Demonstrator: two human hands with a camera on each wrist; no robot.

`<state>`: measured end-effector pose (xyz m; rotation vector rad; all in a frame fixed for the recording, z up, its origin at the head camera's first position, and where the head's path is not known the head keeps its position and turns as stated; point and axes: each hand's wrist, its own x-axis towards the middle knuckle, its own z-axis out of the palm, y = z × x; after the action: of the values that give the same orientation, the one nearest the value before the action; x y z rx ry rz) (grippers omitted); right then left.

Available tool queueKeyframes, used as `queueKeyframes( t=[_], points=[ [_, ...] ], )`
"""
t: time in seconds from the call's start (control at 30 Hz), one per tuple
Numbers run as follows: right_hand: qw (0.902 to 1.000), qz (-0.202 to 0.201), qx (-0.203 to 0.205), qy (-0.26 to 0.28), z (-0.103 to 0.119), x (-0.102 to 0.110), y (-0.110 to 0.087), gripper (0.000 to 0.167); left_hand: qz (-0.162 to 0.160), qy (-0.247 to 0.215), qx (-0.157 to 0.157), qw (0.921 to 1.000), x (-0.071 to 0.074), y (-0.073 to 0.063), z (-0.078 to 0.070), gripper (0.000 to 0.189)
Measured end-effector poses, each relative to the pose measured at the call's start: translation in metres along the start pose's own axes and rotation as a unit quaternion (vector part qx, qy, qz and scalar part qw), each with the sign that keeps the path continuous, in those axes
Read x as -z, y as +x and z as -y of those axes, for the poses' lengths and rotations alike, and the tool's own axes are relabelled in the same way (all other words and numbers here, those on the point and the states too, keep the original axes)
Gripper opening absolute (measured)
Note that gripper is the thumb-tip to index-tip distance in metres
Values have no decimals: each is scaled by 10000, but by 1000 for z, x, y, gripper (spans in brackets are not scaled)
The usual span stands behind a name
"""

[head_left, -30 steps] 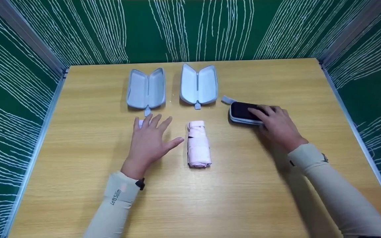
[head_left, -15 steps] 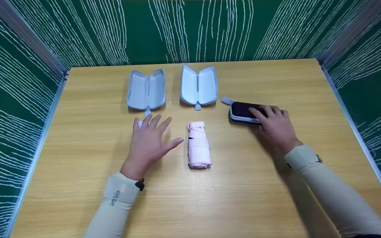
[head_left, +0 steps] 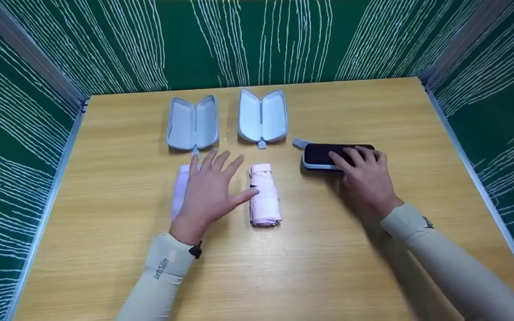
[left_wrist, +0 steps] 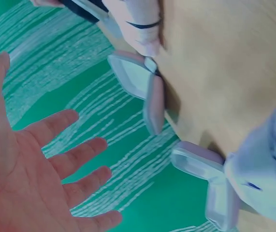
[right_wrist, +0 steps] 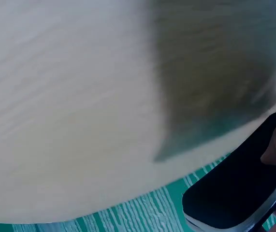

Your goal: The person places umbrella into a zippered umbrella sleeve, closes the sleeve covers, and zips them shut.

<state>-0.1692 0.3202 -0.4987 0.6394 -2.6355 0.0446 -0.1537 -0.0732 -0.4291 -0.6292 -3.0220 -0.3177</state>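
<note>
My left hand (head_left: 210, 191) is spread with straight fingers over a rolled lavender folding umbrella (head_left: 180, 189) and holds nothing; part of that umbrella is hidden under the hand. Right beside the thumb lies a rolled pink folding umbrella (head_left: 266, 198), also seen in the left wrist view. My right hand (head_left: 370, 178) grips a closed black hard case (head_left: 317, 154) with a light-blue seam, fingers on its top and thumb at its near side. A grey-blue strap (head_left: 300, 142) sticks out of its left end.
Two opened hard cases with light-blue insides stand at the back, a left one (head_left: 183, 122) and a right one (head_left: 261, 116). The wooden table (head_left: 319, 263) is bordered by green walls (head_left: 185, 40) with white streaks.
My right hand has drawn the black case slightly toward me and turned it a little. The left hand has shifted right, showing more of the lavender umbrella.
</note>
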Motion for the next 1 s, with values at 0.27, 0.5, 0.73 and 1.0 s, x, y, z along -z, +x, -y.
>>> queueKeyframes(
  t=[0.27,0.5,0.73,1.0],
  points=[
    [9974,-534,413,233,40,34,24,71,-1100,113,-938,9894,1,12,-20,91],
    [9897,-1067,853,425,80,56,45,66,-2178,289,-1624,9620,-10,25,-42,70],
    [9828,-1395,1022,643,107,66,55,61,-3049,430,-1587,9381,-18,29,-53,33],
    [9732,-1690,1030,1173,115,73,60,54,-3574,584,-1763,9153,-14,34,-44,26]
  ],
)
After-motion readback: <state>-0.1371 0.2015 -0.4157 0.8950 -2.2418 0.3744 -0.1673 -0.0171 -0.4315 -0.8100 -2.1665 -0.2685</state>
